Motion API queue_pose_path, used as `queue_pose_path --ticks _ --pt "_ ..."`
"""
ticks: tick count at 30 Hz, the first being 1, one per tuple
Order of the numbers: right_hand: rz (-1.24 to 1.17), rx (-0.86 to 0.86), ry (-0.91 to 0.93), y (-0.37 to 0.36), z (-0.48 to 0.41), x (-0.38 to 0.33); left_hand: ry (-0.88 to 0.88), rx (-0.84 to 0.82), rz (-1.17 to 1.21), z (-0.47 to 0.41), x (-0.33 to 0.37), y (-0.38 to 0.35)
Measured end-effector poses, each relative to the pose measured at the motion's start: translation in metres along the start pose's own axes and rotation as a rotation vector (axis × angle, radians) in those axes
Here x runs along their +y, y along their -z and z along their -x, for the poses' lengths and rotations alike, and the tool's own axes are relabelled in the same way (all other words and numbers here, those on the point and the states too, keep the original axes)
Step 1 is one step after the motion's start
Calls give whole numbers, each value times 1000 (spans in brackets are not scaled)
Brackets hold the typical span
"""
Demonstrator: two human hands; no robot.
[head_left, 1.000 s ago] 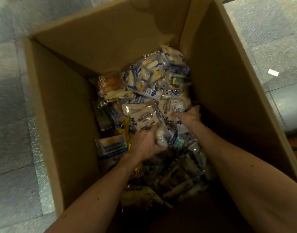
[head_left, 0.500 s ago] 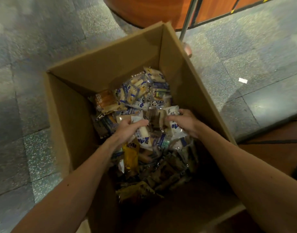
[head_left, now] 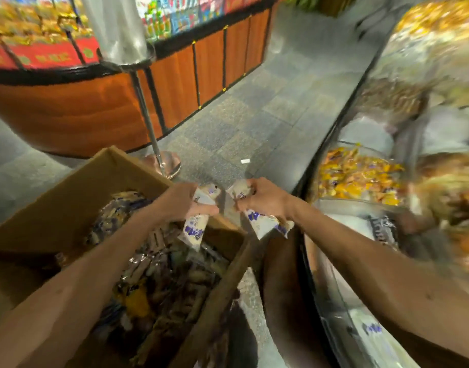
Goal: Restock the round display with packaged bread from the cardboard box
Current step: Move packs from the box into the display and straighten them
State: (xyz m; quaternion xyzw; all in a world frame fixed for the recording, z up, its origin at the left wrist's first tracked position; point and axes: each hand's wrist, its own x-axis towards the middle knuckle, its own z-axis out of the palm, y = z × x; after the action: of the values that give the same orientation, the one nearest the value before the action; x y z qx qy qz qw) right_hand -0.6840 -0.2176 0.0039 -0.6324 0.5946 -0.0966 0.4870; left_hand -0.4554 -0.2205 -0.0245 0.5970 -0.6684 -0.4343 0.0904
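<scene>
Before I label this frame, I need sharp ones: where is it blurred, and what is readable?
Head view: heavy motion blur smears the right display; the left hand and right hand, both gripping packets, are fairly sharp at centre; the inside of the box is dim; wide-angle distortion bows the edges.

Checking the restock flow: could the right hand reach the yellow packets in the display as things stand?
Probably yes: the right hand is beside the display rim, with nothing between it and the yellow packets. It grips bread packets, though, so it is full.
</scene>
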Motion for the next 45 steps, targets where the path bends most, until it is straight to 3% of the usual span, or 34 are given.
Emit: queue_pose_path --ticks 7,10,18,21,24,27,31,36,38,45 --pt "-115 344 -123 57 244 134 -244 -172 -280 49 183 -135" --pt "-208 454 -184 59 356 178 -378 -330 -204 79 247 -209" --pt "-643 855 -455 -7 525 277 -474 -666 -179 152 327 -376" --pt "-800 873 -471 -33 539 291 -441 -808 -94 173 330 -418" --pt "-960 914 -413 -49 540 280 -342 -829 8 179 315 -455" --pt "-965 930 -380 -58 528 275 -219 -808 76 177 300 -471" --pt "-932 928 -409 -50 496 277 -103 -769 155 165 291 -463" --pt "-1067 943 -448 -37 458 277 31 -974 294 125 283 -436" --pt "-1155 967 -439 -34 449 275 125 -967 367 104 276 -428" --pt "-1229 1046 -434 -40 446 281 177 -989 463 73 265 -408"
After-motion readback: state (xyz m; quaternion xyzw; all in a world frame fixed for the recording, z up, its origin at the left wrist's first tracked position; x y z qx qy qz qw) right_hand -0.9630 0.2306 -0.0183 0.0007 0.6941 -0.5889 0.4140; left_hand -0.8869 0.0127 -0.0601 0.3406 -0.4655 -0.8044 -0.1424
